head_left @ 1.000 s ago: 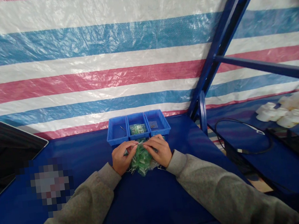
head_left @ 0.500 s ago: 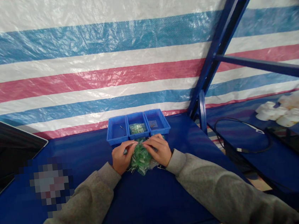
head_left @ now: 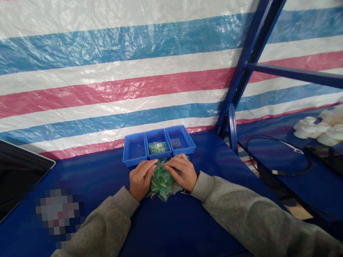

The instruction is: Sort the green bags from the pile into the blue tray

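Note:
A heap of small green and clear plastic packets (head_left: 163,185) lies on the blue table between my hands, with a few thin dark pieces poking out at its lower edges. My left hand (head_left: 140,180) rests at the heap's left side, thumb and fingers drawn together in a pinch. On the opposite side, my right hand (head_left: 183,173) also pinches over the packets, its fingertips pointing at the left ones. Whatever sits between the fingertips of either hand is too small to make out. Just beyond stand three joined blue bins; the middle bin (head_left: 159,156) contains green packets.
The left bin (head_left: 135,162) holds a thin dark piece, the right bin (head_left: 190,145) a small clear bag. A dark-screened tablet-like panel (head_left: 8,178) lies at left, near a blurred patch. Blue frame posts (head_left: 231,126), a black cable (head_left: 282,174) and white rolls (head_left: 318,129) are at right.
My left hand has shifted very slightly, its fingers now a bit lower and closer together. My right hand and the heap look unchanged.

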Available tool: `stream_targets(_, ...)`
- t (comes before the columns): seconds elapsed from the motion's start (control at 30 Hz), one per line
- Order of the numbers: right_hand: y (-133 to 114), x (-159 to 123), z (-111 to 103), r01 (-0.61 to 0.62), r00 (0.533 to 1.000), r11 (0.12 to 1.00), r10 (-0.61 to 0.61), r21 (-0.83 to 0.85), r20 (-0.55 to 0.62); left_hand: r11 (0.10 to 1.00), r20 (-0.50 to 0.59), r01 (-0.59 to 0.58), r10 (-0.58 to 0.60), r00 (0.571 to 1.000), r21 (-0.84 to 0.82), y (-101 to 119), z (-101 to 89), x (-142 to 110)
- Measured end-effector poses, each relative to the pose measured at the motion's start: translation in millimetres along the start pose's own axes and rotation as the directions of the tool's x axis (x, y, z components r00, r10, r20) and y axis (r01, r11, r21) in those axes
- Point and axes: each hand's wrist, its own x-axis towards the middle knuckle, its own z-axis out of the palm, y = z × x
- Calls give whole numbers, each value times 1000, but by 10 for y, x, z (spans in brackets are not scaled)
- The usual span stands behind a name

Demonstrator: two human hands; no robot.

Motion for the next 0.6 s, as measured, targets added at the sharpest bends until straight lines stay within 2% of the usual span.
stream_targets(0.33,-12,11,-4,-1,1000,1000,1,0,-9,999,-11,-21,21,1000,-32,-24,14,13)
stream_targets(0.6,-3,-7,-7,-18,1000,1000,18,10,-3,1000,-31,20,-21,999,-24,-23,42,2)
